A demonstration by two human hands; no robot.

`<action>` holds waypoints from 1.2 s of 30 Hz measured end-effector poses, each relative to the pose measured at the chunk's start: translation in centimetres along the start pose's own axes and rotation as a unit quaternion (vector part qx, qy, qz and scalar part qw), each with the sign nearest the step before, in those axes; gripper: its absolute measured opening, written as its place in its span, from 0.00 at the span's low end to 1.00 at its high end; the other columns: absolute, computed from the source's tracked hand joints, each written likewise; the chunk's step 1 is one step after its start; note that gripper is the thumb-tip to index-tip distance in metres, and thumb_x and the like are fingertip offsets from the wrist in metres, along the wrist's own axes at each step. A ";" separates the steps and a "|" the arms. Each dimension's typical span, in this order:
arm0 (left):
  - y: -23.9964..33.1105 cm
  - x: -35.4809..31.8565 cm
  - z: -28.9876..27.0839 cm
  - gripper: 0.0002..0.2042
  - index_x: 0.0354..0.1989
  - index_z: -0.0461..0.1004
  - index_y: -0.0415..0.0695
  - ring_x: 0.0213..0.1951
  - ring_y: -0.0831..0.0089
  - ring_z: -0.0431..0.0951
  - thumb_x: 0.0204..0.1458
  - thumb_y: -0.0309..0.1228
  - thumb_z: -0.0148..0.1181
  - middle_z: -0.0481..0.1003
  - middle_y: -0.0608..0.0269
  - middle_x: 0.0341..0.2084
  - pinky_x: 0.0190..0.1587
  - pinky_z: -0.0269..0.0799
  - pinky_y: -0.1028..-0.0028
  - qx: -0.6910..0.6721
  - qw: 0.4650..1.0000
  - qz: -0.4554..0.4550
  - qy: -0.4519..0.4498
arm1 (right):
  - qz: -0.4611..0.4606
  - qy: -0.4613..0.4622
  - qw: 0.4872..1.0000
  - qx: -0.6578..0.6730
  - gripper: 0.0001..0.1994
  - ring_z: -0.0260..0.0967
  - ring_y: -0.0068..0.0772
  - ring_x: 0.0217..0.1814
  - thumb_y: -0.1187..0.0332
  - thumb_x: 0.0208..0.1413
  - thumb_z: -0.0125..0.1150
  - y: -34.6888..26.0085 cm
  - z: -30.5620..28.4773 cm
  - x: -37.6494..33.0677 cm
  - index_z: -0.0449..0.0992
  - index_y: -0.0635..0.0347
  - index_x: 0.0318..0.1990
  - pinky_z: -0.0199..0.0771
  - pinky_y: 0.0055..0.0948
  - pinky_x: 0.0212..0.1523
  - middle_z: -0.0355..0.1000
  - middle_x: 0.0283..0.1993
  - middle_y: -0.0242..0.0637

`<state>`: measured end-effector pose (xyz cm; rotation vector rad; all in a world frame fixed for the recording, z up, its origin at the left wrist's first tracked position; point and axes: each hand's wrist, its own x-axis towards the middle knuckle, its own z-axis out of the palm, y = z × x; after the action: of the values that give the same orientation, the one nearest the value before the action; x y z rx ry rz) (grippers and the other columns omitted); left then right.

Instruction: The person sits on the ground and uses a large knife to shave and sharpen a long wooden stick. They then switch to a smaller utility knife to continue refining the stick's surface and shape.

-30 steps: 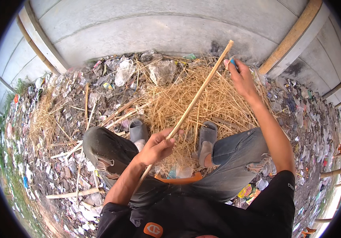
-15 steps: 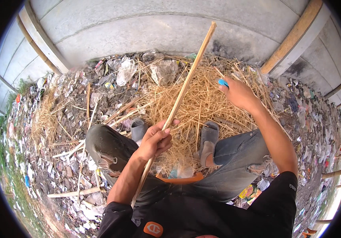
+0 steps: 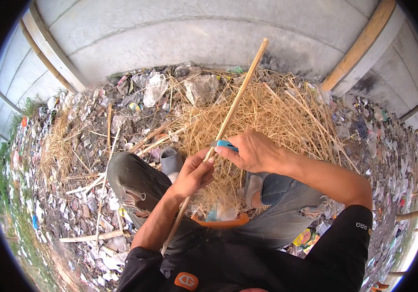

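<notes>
A long, pale bamboo strip (image 3: 239, 97) slants from my lap up toward the wall. My left hand (image 3: 193, 173) is closed around it below its middle. Beside that grip, my right hand (image 3: 253, 152) is closed on a blue utility knife (image 3: 227, 145). Its blade end meets the strip just above my left thumb. Exactly how the edge bears on the bamboo is too small to tell. Beneath both hands lies a heap of straw-like shavings (image 3: 277, 117), between and beyond my feet.
A grey concrete wall (image 3: 194, 44) with wooden posts (image 3: 360, 44) stands beyond the heap. Plastic litter and stones cover the ground, including a large rock (image 3: 201, 89). Loose bamboo pieces (image 3: 92, 237) lie at the left. An orange-edged item (image 3: 221, 223) sits between my legs.
My right hand has come back from over the shavings to the strip, bringing the knife beside my left hand. The strip's far end has dropped slightly toward me.
</notes>
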<state>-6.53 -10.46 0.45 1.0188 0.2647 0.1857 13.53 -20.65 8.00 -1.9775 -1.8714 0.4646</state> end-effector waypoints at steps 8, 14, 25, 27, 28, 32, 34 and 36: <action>-0.2 0.2 -0.3 0.12 0.57 0.66 0.42 0.14 0.88 0.50 0.70 0.31 0.46 0.53 0.80 0.16 0.18 0.48 0.81 0.055 0.997 -0.009 0.048 | -0.025 0.053 0.996 -0.069 0.33 0.64 0.36 0.11 0.37 0.65 0.47 3.4 1.5 1.5 0.76 0.59 0.22 0.65 0.37 0.15 0.64 0.09 0.35; -0.8 -1.4 -0.2 0.11 0.57 0.65 0.42 0.14 0.87 0.49 0.70 0.31 0.46 0.52 0.80 0.15 0.17 0.46 0.80 0.091 0.994 -0.052 0.010 | 0.132 0.155 0.976 -0.075 0.34 0.55 0.29 0.11 0.34 0.65 0.43 8.7 -3.6 2.3 0.75 0.55 0.23 0.58 0.32 0.15 0.56 0.10 0.26; -0.2 -1.4 0.0 0.13 0.57 0.66 0.42 0.15 0.87 0.51 0.70 0.33 0.46 0.54 0.80 0.16 0.19 0.48 0.81 0.105 0.994 -0.027 -0.020 | 0.081 0.242 0.956 -0.143 0.34 0.58 0.33 0.10 0.35 0.65 0.47 9.1 -4.9 1.5 0.78 0.56 0.20 0.56 0.35 0.15 0.62 0.09 0.32; -0.4 -1.8 -0.7 0.13 0.57 0.66 0.43 0.15 0.88 0.52 0.70 0.33 0.46 0.55 0.81 0.16 0.19 0.48 0.81 0.101 0.994 -0.024 -0.021 | 0.072 0.235 0.959 -0.144 0.34 0.57 0.32 0.10 0.36 0.65 0.47 8.4 -4.5 1.9 0.78 0.56 0.20 0.55 0.35 0.14 0.62 0.09 0.32; -0.6 -2.0 -1.1 0.13 0.57 0.67 0.43 0.14 0.88 0.52 0.70 0.33 0.46 0.55 0.81 0.15 0.19 0.48 0.81 0.090 0.995 -0.019 -0.025 | 0.055 0.246 0.958 -0.141 0.34 0.56 0.31 0.09 0.36 0.65 0.48 8.0 -4.5 1.9 0.77 0.55 0.19 0.54 0.35 0.14 0.61 0.09 0.30; -1.1 -2.1 -1.2 0.12 0.56 0.68 0.43 0.14 0.87 0.52 0.70 0.32 0.45 0.54 0.81 0.14 0.18 0.47 0.81 0.046 0.998 -0.026 -0.038 | 0.032 0.258 0.950 -0.173 0.34 0.53 0.26 0.09 0.35 0.65 0.45 8.5 -4.1 1.7 0.74 0.52 0.18 0.53 0.33 0.13 0.59 0.08 0.25; -1.0 -2.1 -1.1 0.11 0.56 0.68 0.43 0.14 0.87 0.51 0.69 0.32 0.45 0.53 0.81 0.14 0.18 0.47 0.80 0.030 0.998 -0.039 -0.034 | 0.014 0.270 0.938 -0.216 0.34 0.53 0.27 0.09 0.35 0.65 0.44 8.7 -4.1 1.7 0.73 0.53 0.18 0.53 0.33 0.13 0.59 0.09 0.27; -0.6 -2.1 -0.6 0.11 0.55 0.68 0.42 0.14 0.86 0.49 0.69 0.31 0.46 0.51 0.80 0.14 0.18 0.48 0.80 0.021 0.998 -0.059 -0.028 | 0.000 0.269 0.935 -0.232 0.34 0.53 0.27 0.09 0.35 0.66 0.45 9.0 -4.2 1.5 0.72 0.53 0.17 0.53 0.33 0.13 0.60 0.09 0.28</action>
<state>-8.72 -10.86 -0.13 1.0450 0.2785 0.0447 23.54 -19.76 7.30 -2.0931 -1.7103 -0.5298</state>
